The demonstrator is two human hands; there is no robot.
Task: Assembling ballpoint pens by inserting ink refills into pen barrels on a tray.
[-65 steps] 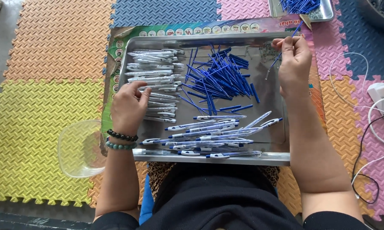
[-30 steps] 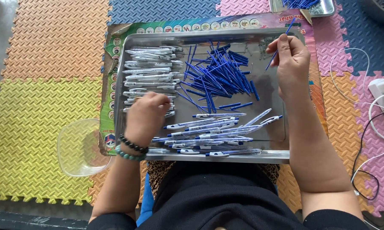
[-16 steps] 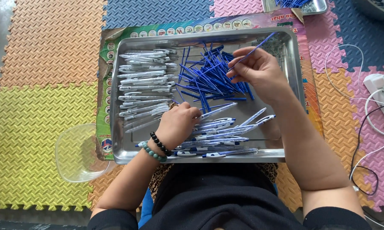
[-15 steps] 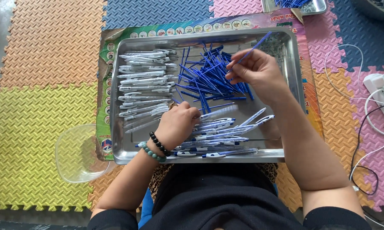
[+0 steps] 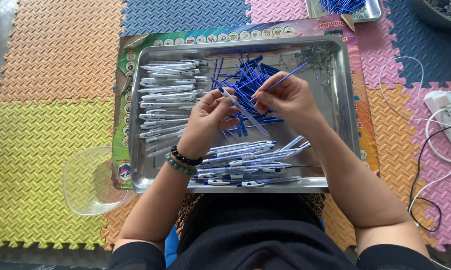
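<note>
Pen barrel, clear and thin, sat pinched in my left hand, slanting down toward the right over the middle of the metal tray. From the head view, I saw my left fingers closed tight around its upper end. My right hand was just beside the left one, and its fingers were closed on a thin blue refill that pointed up and to the right. The two hands were close together above the pile of blue refills in the far part of the tray. Empty clear barrels lay in rows on the left side of the tray. Finished pens lay in a bunch along the near edge, close to my body. A clear plastic bowl sat on the foam mats just left of the tray, touching its corner. White cables lay on the mats at the right. A second tray with more blue pieces showed at the top edge.
</note>
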